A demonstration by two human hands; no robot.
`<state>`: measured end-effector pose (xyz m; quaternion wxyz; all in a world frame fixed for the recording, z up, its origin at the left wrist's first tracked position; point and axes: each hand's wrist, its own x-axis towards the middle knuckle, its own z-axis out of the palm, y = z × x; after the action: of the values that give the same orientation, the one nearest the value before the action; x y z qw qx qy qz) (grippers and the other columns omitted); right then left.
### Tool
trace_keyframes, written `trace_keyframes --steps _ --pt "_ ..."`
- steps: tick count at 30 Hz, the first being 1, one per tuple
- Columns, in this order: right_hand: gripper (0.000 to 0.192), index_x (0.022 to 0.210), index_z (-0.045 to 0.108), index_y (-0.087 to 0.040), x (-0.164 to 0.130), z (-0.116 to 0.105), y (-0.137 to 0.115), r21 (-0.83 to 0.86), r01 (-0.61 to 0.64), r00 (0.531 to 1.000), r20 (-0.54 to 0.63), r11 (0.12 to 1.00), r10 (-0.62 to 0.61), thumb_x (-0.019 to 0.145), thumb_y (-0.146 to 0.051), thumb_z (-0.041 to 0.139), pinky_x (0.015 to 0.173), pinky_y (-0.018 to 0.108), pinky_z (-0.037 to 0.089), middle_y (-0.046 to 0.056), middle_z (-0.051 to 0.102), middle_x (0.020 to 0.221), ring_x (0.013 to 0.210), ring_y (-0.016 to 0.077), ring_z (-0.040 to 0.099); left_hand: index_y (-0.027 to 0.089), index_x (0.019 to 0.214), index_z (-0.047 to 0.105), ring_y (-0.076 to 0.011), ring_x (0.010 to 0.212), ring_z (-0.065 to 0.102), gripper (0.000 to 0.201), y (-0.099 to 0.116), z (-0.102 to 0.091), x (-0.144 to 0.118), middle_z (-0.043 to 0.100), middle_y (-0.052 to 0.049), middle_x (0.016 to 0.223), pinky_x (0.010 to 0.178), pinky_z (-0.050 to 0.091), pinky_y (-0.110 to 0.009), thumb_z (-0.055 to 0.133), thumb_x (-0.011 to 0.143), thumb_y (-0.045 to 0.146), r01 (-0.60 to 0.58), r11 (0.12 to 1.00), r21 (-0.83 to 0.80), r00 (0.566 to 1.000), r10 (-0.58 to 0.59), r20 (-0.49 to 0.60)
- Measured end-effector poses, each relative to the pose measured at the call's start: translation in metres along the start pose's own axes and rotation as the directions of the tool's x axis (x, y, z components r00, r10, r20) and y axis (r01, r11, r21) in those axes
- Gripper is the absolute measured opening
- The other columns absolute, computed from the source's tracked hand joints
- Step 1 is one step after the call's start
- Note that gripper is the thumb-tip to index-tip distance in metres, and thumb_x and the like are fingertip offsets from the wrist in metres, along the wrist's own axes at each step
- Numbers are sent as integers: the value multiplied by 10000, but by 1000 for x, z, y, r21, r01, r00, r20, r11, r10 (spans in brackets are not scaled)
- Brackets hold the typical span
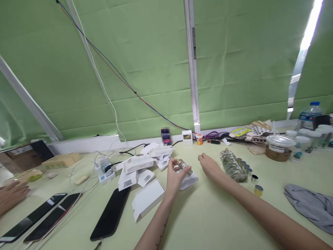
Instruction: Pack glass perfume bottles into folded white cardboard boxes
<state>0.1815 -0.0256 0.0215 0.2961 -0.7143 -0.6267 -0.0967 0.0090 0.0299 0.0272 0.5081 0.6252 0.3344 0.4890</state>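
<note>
My left hand (174,176) pinches a small clear bottle with a gold cap (183,165), held just above a white paper slip (189,180) on the pale yellow table (208,215). My right hand (209,165) lies flat on the table a little to the right, fingers loosely together, holding nothing. Just right of it lies a clear bag of small bottles (232,165) with several small caps (254,178) beside it.
A heap of white boxes (142,166) and a white card (147,198) lie left of my left hand. Three black phones (110,213) lie at the front left. Another person's hand (11,196) rests at the far left. A grey cloth (310,205) and plastic containers (279,146) sit at the right.
</note>
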Motion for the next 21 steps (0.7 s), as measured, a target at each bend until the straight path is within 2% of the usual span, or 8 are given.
trace_keyframes --steps 4,7,9,12,16,18,20,21 --pt "267 896 609 -208 -66 -63 38 -4 -47 991 -122 999 47 928 -315 367 718 340 463 98 660 925 809 227 626 227 981 513 -178 846 563 529 10 5 -7 540 -44 1012 670 494 -257 792 578 426 -47 991 128 998 41 47" --pt "313 844 613 -231 -110 -91 77 66 -260 934 -235 964 268 890 -458 402 620 315 462 74 683 897 708 210 625 225 950 528 -177 818 565 469 14 11 -10 552 -36 972 637 486 -245 769 605 431 -37 992 117 995 26 94" --pt "344 827 630 -229 -126 -94 97 94 -324 919 -206 941 337 873 -492 413 601 316 468 70 693 876 661 204 622 220 923 535 -161 776 566 418 13 17 -14 558 -23 934 618 476 -234 744 637 442 -31 996 89 990 18 143" --pt "322 842 633 -228 -132 -84 109 126 -301 934 -160 945 319 872 -469 422 651 324 481 66 694 898 721 212 636 216 905 546 -147 729 565 368 9 32 -25 568 -10 889 611 466 -232 715 674 447 -10 997 75 970 -8 243" --pt "288 809 617 -226 -128 -71 108 125 -247 961 -95 961 259 895 -396 402 677 329 477 61 657 898 750 206 631 223 984 586 -161 726 550 330 -4 60 -46 590 -14 822 665 451 -262 640 750 450 -64 985 162 929 -1 370" --pt "288 803 619 -226 -128 -68 106 112 -252 963 -70 961 261 901 -376 394 658 323 478 60 641 908 726 195 632 202 878 585 -176 716 547 313 -11 77 -54 597 -28 780 633 440 -268 610 764 493 -84 980 181 901 -3 434" --pt "278 821 623 -228 -132 -67 105 85 -260 961 -71 962 266 903 -360 393 666 325 480 61 635 927 753 201 639 203 813 531 -184 676 545 358 -18 93 -57 598 -33 744 564 422 -268 567 772 557 -53 976 210 894 -47 445" --pt "273 830 624 -230 -134 -67 104 69 -261 961 -78 963 266 904 -355 394 679 329 481 63 635 935 781 209 642 206 783 509 -187 667 541 375 -20 101 -56 594 -32 730 560 414 -272 564 765 577 -86 964 253 892 -38 450"
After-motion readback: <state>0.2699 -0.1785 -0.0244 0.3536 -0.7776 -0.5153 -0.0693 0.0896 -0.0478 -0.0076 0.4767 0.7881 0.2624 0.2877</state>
